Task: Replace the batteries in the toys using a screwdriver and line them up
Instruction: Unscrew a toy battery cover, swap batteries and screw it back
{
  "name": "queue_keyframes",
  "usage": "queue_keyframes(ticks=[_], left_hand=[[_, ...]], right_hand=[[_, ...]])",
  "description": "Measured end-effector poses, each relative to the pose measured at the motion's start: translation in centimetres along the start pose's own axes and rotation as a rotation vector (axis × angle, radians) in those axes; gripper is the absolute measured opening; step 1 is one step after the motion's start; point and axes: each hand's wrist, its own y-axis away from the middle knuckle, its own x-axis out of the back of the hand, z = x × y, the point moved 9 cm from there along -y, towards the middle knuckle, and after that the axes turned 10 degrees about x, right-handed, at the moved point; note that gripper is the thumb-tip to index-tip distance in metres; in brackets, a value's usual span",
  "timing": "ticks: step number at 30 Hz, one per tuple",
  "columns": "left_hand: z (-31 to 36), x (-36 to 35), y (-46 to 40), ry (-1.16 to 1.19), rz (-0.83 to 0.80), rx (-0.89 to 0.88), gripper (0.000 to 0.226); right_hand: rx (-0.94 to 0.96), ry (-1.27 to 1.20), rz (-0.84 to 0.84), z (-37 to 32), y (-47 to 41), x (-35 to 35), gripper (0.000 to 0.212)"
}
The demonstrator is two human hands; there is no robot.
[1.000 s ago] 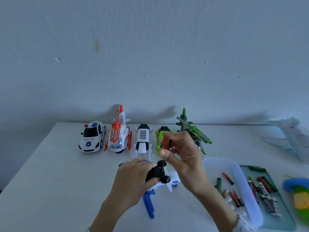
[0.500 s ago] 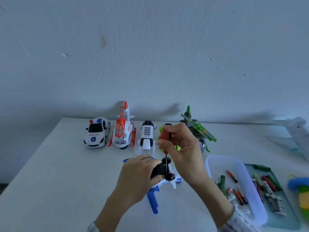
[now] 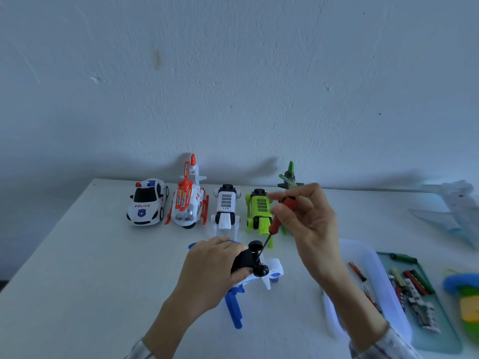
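A: Head view, lower centre of the frame: the left hand [image 3: 215, 270] grips the upturned blue-and-white toy [image 3: 259, 277] on the counter [image 3: 77, 268], fingers curled round its black underside.

B: And the right hand [image 3: 308, 218]?

A: It pinches the red handle of the screwdriver [image 3: 278, 216], whose shaft slants down to the toy's belly between the wheels.

B: Advice?

A: Probably stand the shaft straighter over the screw, press down, and twist with the fingertips while the left hand keeps the toy from rocking.

Bare counter [image 3: 90, 268] lies open to my left; the toy row [image 3: 225, 203] blocks ahead, and the clear bin [image 3: 373, 263] crowds my right side.
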Motion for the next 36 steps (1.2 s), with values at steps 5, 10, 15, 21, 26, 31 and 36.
queue_keyframes(ticks=[5, 10, 15, 21, 26, 31, 36], left_hand=[[-0.1, -0.1, -0.1, -0.003, 0.014, -0.011, 0.038], [0.1, 0.2, -0.2, -0.028, 0.037, -0.016, 0.040], [0.2, 0.5, 0.0, -0.013, 0.061, -0.031, 0.036], [0.3, 0.3, 0.3, -0.008, 0.029, -0.023, 0.036], [0.3, 0.3, 0.2, -0.008, -0.007, -0.009, 0.033], [0.5, 0.3, 0.3, -0.020, 0.000, -0.019, 0.031], [0.6, 0.8, 0.2, -0.031, 0.025, -0.022, 0.038]], right_hand=[[0.016, 0.070, 0.037, -0.2, 0.1, 1.1, 0.022], [0.003, -0.001, -0.059, -0.2, 0.1, 0.7, 0.021], [0.006, -0.064, 0.124, 0.3, 0.6, 2.4, 0.019], [-0.003, -0.120, 0.054, 1.1, 0.0, 2.0, 0.013], [0.003, -0.067, 0.076, 0.7, -0.2, 1.9, 0.020], [0.014, -0.048, 0.127, -0.2, 0.0, 1.5, 0.019], [0.003, -0.025, 0.039, 0.3, -0.2, 1.9, 0.009]])
